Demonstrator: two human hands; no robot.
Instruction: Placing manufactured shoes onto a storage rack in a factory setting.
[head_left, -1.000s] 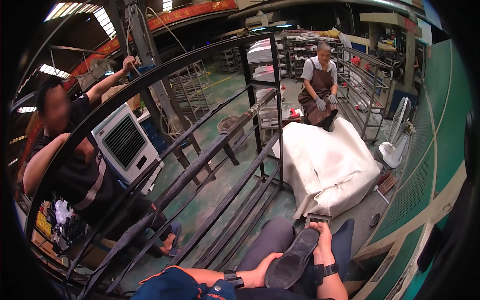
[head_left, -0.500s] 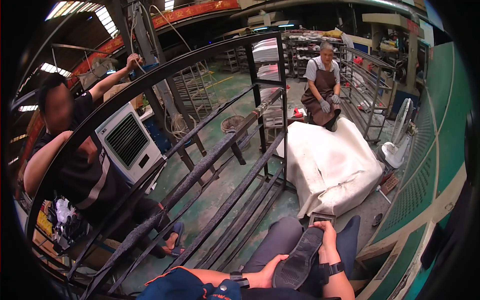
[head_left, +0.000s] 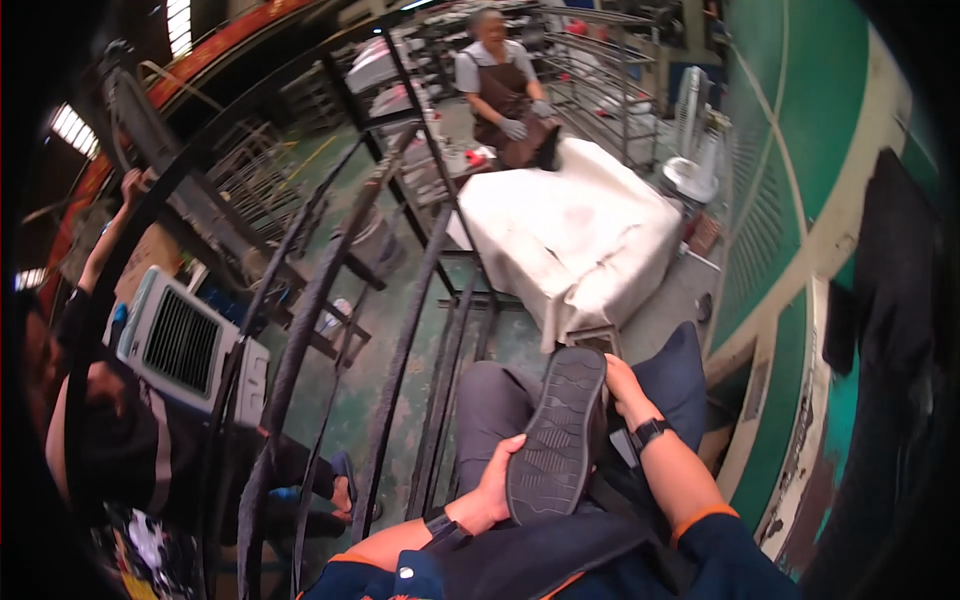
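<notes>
while the person sits with knees forward, a black shoe (head_left: 552, 440) is up over the lap, sole facing the camera and tilted so the far end leans right. left hand (head_left: 490, 492) has its grip clamped on the near left edge, thumb lying on the sole. right hand (head_left: 626, 388) is up by the far end on the other edge, its grip closed on the shoe too, though most of those fingers are hidden behind it. there's a dark band on each wrist.

just past the shoe is a big block under a whitish cover (head_left: 575, 235), and a co-worker in a brown apron (head_left: 503, 95) and grey gloves is seated behind that. black metal rack (head_left: 405, 345) runs along the left, with a pale air cooler (head_left: 185, 345) beyond its bars. over on the right: a white fan (head_left: 690, 110) and green panels (head_left: 780, 190).
</notes>
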